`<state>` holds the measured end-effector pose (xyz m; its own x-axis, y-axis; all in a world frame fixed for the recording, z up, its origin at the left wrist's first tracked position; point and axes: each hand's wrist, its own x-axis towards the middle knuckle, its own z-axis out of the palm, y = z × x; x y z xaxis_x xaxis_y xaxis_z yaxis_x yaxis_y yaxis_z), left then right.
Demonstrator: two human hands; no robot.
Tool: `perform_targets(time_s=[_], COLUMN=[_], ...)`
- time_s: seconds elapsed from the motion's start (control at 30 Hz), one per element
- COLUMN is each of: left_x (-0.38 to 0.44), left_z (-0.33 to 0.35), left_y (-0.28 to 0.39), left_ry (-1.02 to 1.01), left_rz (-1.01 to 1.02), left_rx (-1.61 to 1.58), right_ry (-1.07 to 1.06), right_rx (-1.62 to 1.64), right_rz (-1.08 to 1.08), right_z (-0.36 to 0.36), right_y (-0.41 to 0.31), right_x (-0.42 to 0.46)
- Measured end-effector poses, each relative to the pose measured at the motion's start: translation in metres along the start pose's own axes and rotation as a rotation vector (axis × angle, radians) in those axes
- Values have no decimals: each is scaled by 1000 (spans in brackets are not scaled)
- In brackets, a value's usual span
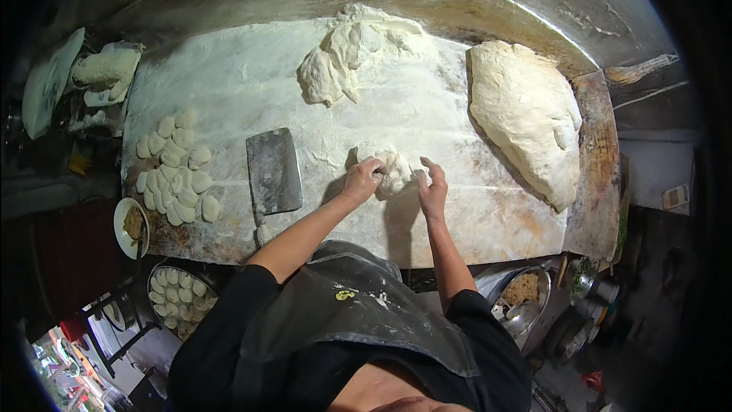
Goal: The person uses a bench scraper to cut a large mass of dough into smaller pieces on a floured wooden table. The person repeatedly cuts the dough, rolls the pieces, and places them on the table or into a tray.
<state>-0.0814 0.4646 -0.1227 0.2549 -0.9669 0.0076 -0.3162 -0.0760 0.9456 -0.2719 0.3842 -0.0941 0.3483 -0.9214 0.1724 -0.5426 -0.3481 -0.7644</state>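
My left hand (pixel 364 179) grips the left side of a small lump of dough (pixel 393 170) near the front middle of the floured work table (pixel 440 229). Just right of that lump is my right hand (pixel 433 186), thumb and fingers apart, with nothing seen between them. To the left lies a cleaver (pixel 274 171) with a broad dark blade, its handle towards me. Many small flattened dough pieces (pixel 177 180) cover the table's left part. A ragged mass of dough (pixel 337 60) lies at the back middle, and a large smooth slab of dough (pixel 526 117) at the right.
A bowl of filling (pixel 132 228) with a utensil stands at the front left corner. Below it, a round tray (pixel 177 297) holds filled dough pieces. A metal basin of filling (pixel 523 297) is at the front right. A raised wooden board (pixel 595 166) edges the table's right side.
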Motion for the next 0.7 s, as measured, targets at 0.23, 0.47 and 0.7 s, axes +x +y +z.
perform_targets(time_s=[0.23, 0.47, 0.7], left_x=[39, 37, -72], left_z=[13, -26, -109], left_y=[18, 13, 16], left_ry=[-145, -285, -41], left_rz=[-149, -205, -411], left_rx=[578, 78, -425], right_ry=[-219, -374, -281], right_rx=[33, -296, -709], right_rz=[14, -234, -380], right_z=[28, 57, 83], right_y=[22, 40, -24], right_x=[29, 55, -18])
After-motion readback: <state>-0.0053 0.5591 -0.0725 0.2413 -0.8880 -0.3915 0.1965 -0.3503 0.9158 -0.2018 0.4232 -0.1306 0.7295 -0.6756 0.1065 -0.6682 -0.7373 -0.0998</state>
